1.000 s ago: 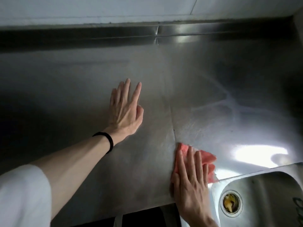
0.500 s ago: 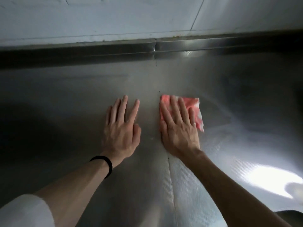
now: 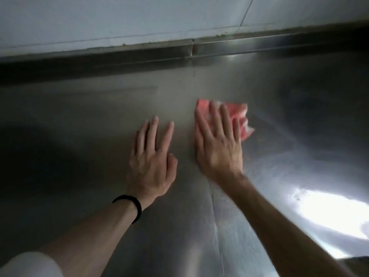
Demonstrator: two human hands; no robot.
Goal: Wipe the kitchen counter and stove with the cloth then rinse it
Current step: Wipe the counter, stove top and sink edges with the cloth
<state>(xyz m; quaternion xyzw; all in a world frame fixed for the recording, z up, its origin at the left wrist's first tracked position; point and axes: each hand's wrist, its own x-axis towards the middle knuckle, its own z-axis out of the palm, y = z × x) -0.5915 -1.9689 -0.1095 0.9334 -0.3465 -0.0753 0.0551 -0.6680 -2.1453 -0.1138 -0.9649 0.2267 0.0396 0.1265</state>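
Observation:
A pink and white cloth (image 3: pixel 240 116) lies flat on the stainless steel counter (image 3: pixel 79 120), right of the seam that runs down the middle. My right hand (image 3: pixel 217 144) presses on it with straight fingers, and the cloth sticks out past the fingertips and to the right. My left hand (image 3: pixel 152 158) rests flat on the bare steel just left of the seam, fingers straight, a black band on its wrist. The right hand and cloth are slightly blurred.
A low steel upstand (image 3: pixel 259 47) runs along the back of the counter under the white tiled wall (image 3: pixel 139 19). A bright reflection (image 3: pixel 327 214) lies on the steel at the right. A dark sink corner (image 3: pixel 357 261) shows at the bottom right edge.
My right hand slid the cloth from the front edge by the sink toward the back of the counter. The left hand stayed flat in place. The view tilted up, so the sink dropped out.

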